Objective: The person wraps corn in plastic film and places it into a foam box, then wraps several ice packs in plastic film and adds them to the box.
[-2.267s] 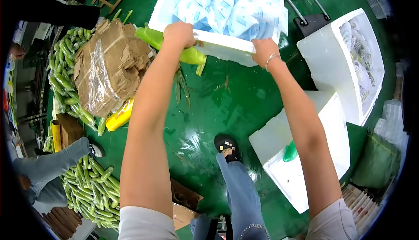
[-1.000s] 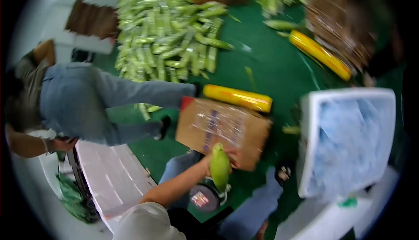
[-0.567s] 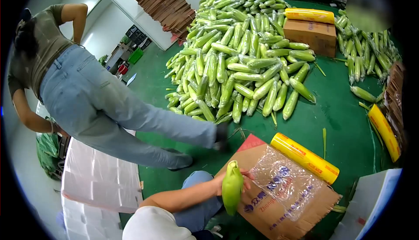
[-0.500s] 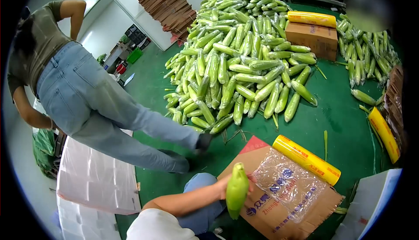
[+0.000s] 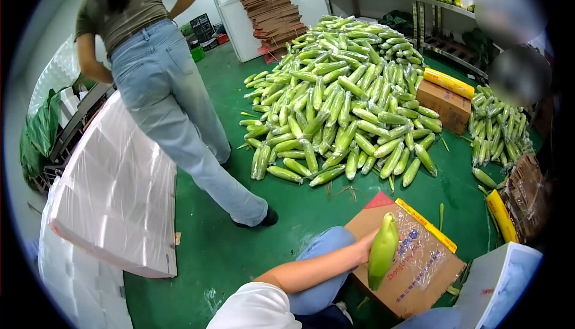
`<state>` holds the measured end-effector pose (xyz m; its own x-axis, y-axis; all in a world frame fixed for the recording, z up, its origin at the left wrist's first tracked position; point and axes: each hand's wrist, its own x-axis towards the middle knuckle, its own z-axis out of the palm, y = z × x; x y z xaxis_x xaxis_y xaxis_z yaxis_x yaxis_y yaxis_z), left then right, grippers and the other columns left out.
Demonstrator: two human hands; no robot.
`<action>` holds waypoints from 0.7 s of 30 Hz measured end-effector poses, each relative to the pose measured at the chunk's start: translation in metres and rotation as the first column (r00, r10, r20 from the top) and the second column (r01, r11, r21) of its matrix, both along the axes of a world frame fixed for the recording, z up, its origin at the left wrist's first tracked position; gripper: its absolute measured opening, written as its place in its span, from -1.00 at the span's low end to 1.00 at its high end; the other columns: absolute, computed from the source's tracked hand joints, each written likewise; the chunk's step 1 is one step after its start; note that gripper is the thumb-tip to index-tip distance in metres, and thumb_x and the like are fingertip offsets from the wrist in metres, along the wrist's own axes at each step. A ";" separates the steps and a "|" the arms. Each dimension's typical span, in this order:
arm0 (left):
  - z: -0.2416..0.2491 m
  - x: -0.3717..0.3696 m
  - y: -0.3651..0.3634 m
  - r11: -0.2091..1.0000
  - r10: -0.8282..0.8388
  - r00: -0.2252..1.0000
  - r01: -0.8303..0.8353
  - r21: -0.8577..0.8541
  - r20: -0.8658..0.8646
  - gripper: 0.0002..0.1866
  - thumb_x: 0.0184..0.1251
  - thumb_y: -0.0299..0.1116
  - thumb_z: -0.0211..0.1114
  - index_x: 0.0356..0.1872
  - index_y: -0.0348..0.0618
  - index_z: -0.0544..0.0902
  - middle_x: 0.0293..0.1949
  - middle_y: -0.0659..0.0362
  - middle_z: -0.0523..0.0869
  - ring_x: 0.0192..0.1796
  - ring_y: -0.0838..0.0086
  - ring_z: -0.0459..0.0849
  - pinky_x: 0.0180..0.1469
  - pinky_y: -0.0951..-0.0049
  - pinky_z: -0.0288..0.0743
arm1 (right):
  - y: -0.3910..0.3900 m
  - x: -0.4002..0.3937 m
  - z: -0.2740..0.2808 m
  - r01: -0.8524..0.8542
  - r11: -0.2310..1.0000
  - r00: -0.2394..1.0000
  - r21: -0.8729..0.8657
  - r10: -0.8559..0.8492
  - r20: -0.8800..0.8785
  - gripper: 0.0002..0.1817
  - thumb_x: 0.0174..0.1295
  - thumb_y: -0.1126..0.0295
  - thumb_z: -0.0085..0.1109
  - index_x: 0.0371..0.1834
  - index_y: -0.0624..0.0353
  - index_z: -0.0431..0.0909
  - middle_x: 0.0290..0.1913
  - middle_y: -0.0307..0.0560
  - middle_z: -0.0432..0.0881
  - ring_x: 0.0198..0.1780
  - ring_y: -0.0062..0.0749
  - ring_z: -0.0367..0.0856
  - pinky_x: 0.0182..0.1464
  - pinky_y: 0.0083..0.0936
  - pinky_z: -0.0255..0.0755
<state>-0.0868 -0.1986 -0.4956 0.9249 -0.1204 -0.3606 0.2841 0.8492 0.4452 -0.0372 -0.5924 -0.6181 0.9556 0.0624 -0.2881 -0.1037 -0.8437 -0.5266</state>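
My left hand (image 5: 366, 246) reaches in from the lower left, its fingers wrapped round an ear of corn (image 5: 383, 251) in green husk. The ear is upright, slightly tilted, and hides part of the hand. Just behind it lies a cardboard box (image 5: 374, 212) with blue and red print. Clear plastic film (image 5: 428, 266) is spread, crinkled, over the box top. Along the far edge of the box runs a yellow roll of film (image 5: 426, 226), partly hidden. My right hand is out of view.
A large heap of wrapped corn (image 5: 341, 101) covers the green floor ahead. Left, a person in jeans (image 5: 173, 101) stands beside a film-wrapped white stack (image 5: 120, 203). Flattened cartons (image 5: 269, 8) rise at the back. A white box (image 5: 500, 281) stands at lower right.
My view has swung up and to the left, so the scene sits further right and lower. The ear stays in my left hand. The other person's legs have shifted in mid-step.
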 end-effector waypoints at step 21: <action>-0.067 0.024 -0.009 0.995 -0.083 0.942 0.063 -0.071 -0.324 -0.64 0.35 0.01 0.15 -0.19 -0.10 0.61 -0.30 0.17 0.69 -0.36 0.40 0.65 -0.27 0.29 0.59 | -0.048 0.017 -0.040 0.053 0.996 0.989 0.077 -0.041 -0.141 -0.69 0.21 0.31 0.10 -0.08 0.29 0.56 -0.12 0.05 0.66 -0.24 -0.37 0.65 -0.23 -0.38 0.55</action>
